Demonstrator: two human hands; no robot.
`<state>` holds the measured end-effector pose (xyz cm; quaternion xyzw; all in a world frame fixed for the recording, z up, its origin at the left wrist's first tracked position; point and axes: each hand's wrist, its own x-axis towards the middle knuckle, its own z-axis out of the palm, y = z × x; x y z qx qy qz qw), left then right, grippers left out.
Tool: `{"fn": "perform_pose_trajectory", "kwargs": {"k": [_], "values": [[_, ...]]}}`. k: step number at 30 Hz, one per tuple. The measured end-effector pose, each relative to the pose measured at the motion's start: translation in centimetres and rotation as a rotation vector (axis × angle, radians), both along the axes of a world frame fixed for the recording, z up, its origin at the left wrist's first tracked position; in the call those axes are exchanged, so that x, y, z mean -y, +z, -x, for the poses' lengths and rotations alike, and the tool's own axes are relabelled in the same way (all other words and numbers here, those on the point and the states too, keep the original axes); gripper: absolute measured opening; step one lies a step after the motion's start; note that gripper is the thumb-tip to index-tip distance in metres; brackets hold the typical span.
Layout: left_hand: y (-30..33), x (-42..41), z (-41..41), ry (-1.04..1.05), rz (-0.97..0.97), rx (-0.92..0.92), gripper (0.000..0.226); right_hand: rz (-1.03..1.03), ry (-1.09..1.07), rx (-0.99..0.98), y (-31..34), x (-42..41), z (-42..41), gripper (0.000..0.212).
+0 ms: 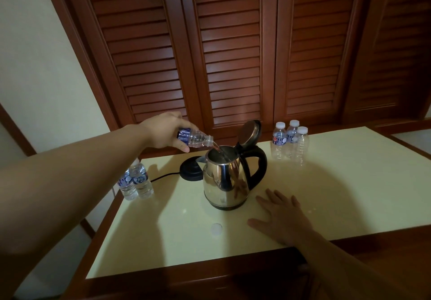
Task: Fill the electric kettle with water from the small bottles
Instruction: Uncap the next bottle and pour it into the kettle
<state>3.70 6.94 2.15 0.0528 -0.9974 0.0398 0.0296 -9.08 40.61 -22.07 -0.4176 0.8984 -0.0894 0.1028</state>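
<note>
A steel electric kettle (224, 180) with a black handle stands mid-table, its lid (249, 132) tipped open. My left hand (166, 129) grips a small uncapped water bottle (194, 138), tilted with its mouth over the kettle's opening, and water runs into it. My right hand (281, 213) rests flat on the table just right of the kettle, fingers spread. Two full bottles (136, 182) stand at the table's left edge, partly hidden by my left forearm. Three capped bottles (290, 141) that look empty stand at the back right.
The kettle's black base (190, 171) with its cord lies behind and left of the kettle. A white bottle cap (217, 229) lies on the cream tabletop (338, 183) near the front. Wooden louvred doors (233, 50) rise behind the table.
</note>
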Motion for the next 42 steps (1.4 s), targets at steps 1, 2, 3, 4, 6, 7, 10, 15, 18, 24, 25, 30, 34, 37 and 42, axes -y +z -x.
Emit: {"fn": "perform_pose_trajectory", "kwargs": {"k": [1, 2, 3, 4, 6, 7, 10, 15, 18, 24, 25, 30, 34, 37, 42], "values": [[0.2, -0.1, 0.0, -0.004, 0.005, 0.003, 0.072, 0.002, 0.001, -0.004, 0.0, 0.0, 0.0, 0.098], [0.4, -0.4, 0.1, -0.01, 0.01, 0.007, 0.071, 0.0, 0.003, -0.011, 0.0, 0.0, 0.1, 0.099], [0.6, -0.5, 0.2, -0.019, 0.014, 0.012, 0.071, -0.001, 0.004, -0.016, -0.1, 0.0, 0.1, 0.101], [0.7, -0.7, 0.2, -0.03, 0.022, 0.016, 0.071, 0.0, 0.005, -0.016, -0.1, 0.0, 0.1, 0.105], [0.9, -0.9, 0.4, -0.043, 0.04, 0.027, 0.071, 0.003, 0.005, -0.006, 0.0, 0.0, 0.1, 0.116], [1.0, -0.9, 0.6, -0.048, 0.052, 0.032, 0.071, 0.005, 0.004, -0.003, 0.0, 0.0, 0.1, 0.118], [1.2, -1.0, 0.9, -0.057, 0.089, 0.049, 0.073, 0.005, 0.003, -0.006, -0.1, -0.1, 0.1, 0.111], [1.6, -1.3, 1.4, -0.064, 0.141, 0.091, 0.073, -0.007, -0.008, -0.001, -0.2, 0.0, 0.2, 0.098], [1.8, -1.4, 1.8, -0.064, 0.154, 0.11, 0.073, 0.007, -0.009, -0.003, -0.2, 0.0, 0.2, 0.098], [2.2, -1.7, 2.6, -0.075, 0.201, 0.145, 0.073, 0.015, 0.002, -0.004, 0.1, -0.1, 0.1, 0.095], [2.2, -1.8, 2.7, -0.078, 0.212, 0.15, 0.073, 0.016, -0.001, -0.004, 0.1, -0.1, 0.1, 0.096], [2.2, -2.4, 2.9, -0.089, 0.23, 0.178, 0.071, 0.031, -0.012, 0.013, 0.0, 0.0, 0.0, 0.096], [2.0, -2.4, 2.7, -0.077, 0.216, 0.184, 0.069, 0.032, -0.02, 0.004, 0.0, 0.0, 0.0, 0.094], [1.6, -1.9, 2.2, -0.051, 0.152, 0.165, 0.068, 0.031, -0.025, 0.005, 0.1, 0.0, 0.1, 0.095], [-0.3, -1.0, 1.0, 0.0, -0.021, 0.049, 0.066, 0.032, -0.035, -0.001, -0.2, 0.2, 0.1, 0.096]]}}
